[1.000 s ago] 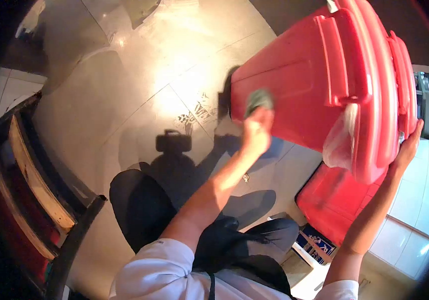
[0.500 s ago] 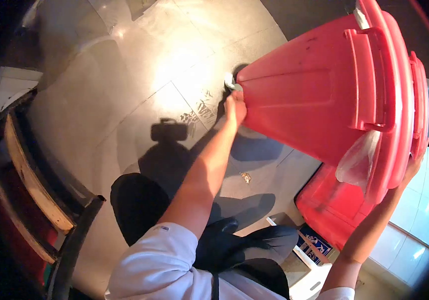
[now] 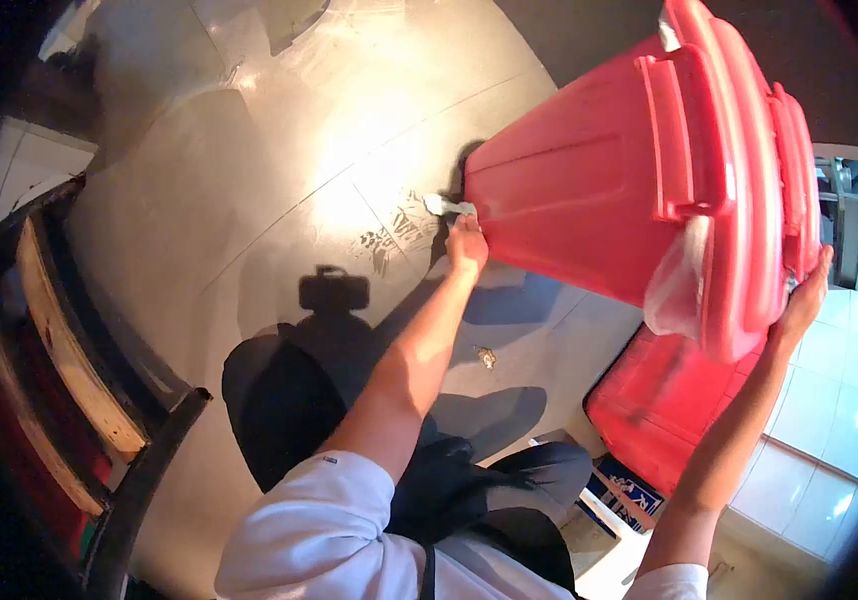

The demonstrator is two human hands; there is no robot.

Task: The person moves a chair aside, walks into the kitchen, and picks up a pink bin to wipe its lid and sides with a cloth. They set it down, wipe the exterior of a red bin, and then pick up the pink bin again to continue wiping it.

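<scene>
A large red lidded bin (image 3: 569, 180) leans across the upper right, its narrow base toward the floor on the left and its lid side toward the right. My left hand (image 3: 467, 245) is low at the base, closed on a white crumpled cloth or tissue (image 3: 437, 204) whose end sticks out past the fingers. My right hand (image 3: 801, 305) grips the lid edge (image 3: 769, 200) on the far right; part of its fingers is hidden. Clear plastic liner (image 3: 677, 285) hangs out from under the bin's rim.
A second red container (image 3: 659, 400) stands below the bin, beside a white stool-like piece (image 3: 609, 560) and a blue printed box (image 3: 627, 495). Dark wet-looking marks (image 3: 389, 240) and a small scrap (image 3: 486, 357) lie on the tiled floor. A wooden-slatted chair (image 3: 74, 350) is at left.
The bin's lid end has swung left, with my right hand following it. My left hand and the white cloth have shifted slightly down along the base.
</scene>
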